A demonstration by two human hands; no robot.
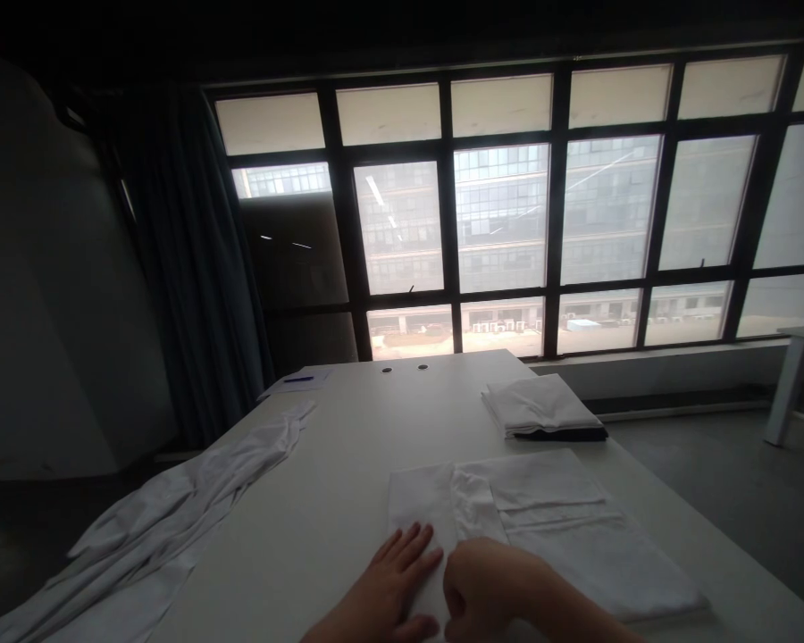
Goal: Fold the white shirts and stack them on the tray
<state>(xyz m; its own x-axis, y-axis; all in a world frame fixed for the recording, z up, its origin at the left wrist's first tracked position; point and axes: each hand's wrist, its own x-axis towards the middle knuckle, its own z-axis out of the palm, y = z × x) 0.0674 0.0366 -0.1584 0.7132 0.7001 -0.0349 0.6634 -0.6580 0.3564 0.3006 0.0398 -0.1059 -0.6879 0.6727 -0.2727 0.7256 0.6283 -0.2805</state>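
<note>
Two hands point(402, 572) point(489, 580) on folded white cloth point(576, 545)

Head view, one: set above and behind left hand point(397, 588) and right hand point(488, 585), close to both; faces forward and down, over the table point(348, 424) beyond them, to far windows point(502, 214).

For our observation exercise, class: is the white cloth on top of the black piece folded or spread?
Folded: the white cloth lies in a compact block, layered edges showing at its left.
</note>
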